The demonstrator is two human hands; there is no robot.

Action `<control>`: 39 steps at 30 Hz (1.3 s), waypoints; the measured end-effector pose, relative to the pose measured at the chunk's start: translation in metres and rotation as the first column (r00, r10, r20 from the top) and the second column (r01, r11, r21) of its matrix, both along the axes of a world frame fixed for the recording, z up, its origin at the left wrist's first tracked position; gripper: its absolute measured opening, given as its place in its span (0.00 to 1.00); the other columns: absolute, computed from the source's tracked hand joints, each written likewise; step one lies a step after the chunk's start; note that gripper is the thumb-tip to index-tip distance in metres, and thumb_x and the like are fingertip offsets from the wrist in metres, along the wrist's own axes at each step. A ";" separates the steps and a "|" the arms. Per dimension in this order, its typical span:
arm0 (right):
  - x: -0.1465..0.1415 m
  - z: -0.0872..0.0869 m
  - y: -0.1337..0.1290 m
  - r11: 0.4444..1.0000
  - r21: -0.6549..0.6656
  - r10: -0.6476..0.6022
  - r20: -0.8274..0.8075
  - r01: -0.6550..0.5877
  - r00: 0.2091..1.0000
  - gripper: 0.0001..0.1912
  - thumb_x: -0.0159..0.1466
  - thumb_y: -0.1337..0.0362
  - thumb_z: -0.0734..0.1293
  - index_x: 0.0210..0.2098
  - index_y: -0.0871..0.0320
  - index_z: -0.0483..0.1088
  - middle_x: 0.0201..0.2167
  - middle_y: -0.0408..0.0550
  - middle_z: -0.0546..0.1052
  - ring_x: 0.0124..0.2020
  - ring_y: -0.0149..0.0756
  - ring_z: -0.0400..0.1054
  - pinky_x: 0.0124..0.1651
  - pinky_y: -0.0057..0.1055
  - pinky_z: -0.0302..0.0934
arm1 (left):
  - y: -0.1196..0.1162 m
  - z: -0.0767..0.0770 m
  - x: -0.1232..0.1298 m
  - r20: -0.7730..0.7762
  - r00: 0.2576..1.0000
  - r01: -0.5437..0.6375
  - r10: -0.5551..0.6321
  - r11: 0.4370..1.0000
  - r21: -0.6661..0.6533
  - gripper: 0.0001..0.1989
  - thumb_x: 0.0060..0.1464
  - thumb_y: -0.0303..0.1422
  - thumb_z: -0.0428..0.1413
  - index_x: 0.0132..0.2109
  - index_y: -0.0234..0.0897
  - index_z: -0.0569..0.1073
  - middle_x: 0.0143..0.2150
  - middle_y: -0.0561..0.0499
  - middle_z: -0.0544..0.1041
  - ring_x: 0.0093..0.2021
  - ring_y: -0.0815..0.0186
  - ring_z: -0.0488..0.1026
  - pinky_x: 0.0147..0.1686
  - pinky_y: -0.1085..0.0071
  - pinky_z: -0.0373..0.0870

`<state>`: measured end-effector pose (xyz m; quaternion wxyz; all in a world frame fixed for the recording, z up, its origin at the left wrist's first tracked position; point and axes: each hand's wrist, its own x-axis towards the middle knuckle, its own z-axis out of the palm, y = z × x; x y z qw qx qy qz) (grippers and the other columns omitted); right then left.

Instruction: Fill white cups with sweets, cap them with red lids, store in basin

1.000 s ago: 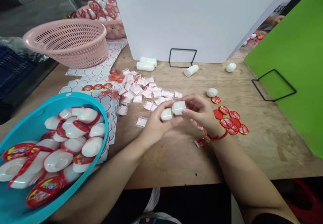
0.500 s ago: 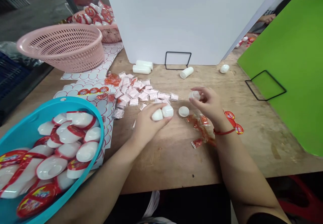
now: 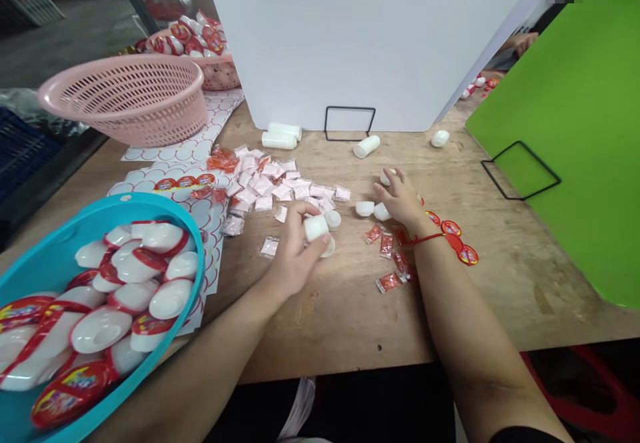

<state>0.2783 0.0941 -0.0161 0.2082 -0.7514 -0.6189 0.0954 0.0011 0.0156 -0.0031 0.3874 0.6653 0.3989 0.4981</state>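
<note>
Left side: a teal plastic tub (image 3: 203, 256) blocks the left hand (image 3: 293, 260).
Ahead: scattered pink sachets (image 3: 280, 190).
Right side: red foil sachets (image 3: 386, 246) lie beside the right hand (image 3: 400, 200).
Passage: the near strip of the wooden counter (image 3: 345, 343).
Between hands: a white plastic cylinder (image 3: 316, 228).

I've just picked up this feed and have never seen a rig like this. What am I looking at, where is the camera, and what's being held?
There's no machine here: one camera worn on a person's head looks down at their own bare hands. The left hand holds a small white plastic capsule in its fingers. The right hand rests beside more white pieces. On the wooden workbench lie small pink sachets and red sachets. At lower left, a teal tray holds white-and-red capsules.
</note>
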 end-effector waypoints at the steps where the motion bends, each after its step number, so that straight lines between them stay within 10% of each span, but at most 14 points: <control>1: 0.000 -0.001 0.002 1.000 0.016 0.015 -0.005 -0.015 1.000 0.29 0.68 0.51 0.63 0.66 0.55 0.66 0.69 0.62 0.62 0.68 0.60 0.58 0.67 0.60 0.52 | 0.001 -0.005 0.001 0.123 0.992 -0.021 0.028 0.998 -0.058 0.13 0.60 0.35 0.54 0.52 0.42 0.65 0.48 0.49 0.69 0.45 0.62 0.69 0.47 0.65 0.67; 6: -0.006 0.009 -0.004 0.960 0.111 0.263 -0.063 -0.256 0.963 0.15 0.67 0.58 0.64 0.45 0.59 0.78 0.45 0.56 0.80 0.49 0.48 0.73 0.56 0.44 0.65 | 0.005 -0.020 0.009 0.307 0.926 -0.135 0.220 0.952 -0.274 0.11 0.62 0.37 0.53 0.50 0.42 0.67 0.48 0.50 0.69 0.47 0.63 0.68 0.49 0.66 0.66; 11: -0.019 0.026 -0.022 0.853 0.140 0.510 -0.025 -0.502 0.860 0.11 0.66 0.60 0.66 0.40 0.56 0.80 0.41 0.52 0.79 0.44 0.44 0.72 0.51 0.42 0.65 | 0.005 -0.012 0.015 0.316 0.935 -0.102 0.163 0.974 -0.203 0.15 0.64 0.44 0.56 0.52 0.41 0.70 0.49 0.49 0.73 0.51 0.63 0.70 0.55 0.66 0.65; 19: -0.089 0.052 -0.065 0.797 0.288 0.595 -0.231 -0.531 0.769 0.20 0.73 0.51 0.60 0.55 0.57 0.69 0.38 0.49 0.77 0.38 0.40 0.71 0.42 0.37 0.64 | -0.001 -0.007 0.018 0.156 0.976 -0.137 0.153 0.984 -0.110 0.17 0.68 0.46 0.49 0.54 0.41 0.72 0.52 0.46 0.76 0.50 0.63 0.73 0.49 0.67 0.70; 26: -0.120 0.040 -0.078 0.798 0.368 0.601 -0.418 -0.478 0.682 0.13 0.67 0.56 0.70 0.48 0.55 0.73 0.32 0.44 0.76 0.29 0.31 0.67 0.31 0.29 0.62 | 0.002 0.002 0.014 0.137 0.933 -0.303 0.331 0.933 -0.196 0.22 0.69 0.50 0.43 0.37 0.40 0.69 0.33 0.51 0.73 0.34 0.66 0.70 0.38 0.69 0.69; 33: -0.127 0.053 -0.079 0.880 0.313 0.465 -0.721 -0.357 0.513 0.15 0.64 0.53 0.72 0.47 0.52 0.75 0.40 0.46 0.78 0.28 0.30 0.68 0.27 0.29 0.67 | -0.002 0.005 0.004 0.109 0.994 -0.012 0.022 0.995 -0.098 0.24 0.66 0.56 0.45 0.51 0.41 0.69 0.38 0.49 0.76 0.35 0.63 0.73 0.38 0.67 0.69; 39: -0.120 0.073 -0.090 0.837 0.351 0.545 -0.591 -0.420 0.594 0.10 0.62 0.60 0.74 0.43 0.50 0.77 0.42 0.46 0.74 0.32 0.31 0.71 0.34 0.32 0.73 | -0.003 0.000 0.015 0.298 0.929 -0.080 0.218 0.906 -0.415 0.29 0.65 0.59 0.42 0.38 0.39 0.70 0.33 0.49 0.74 0.34 0.63 0.72 0.32 0.67 0.69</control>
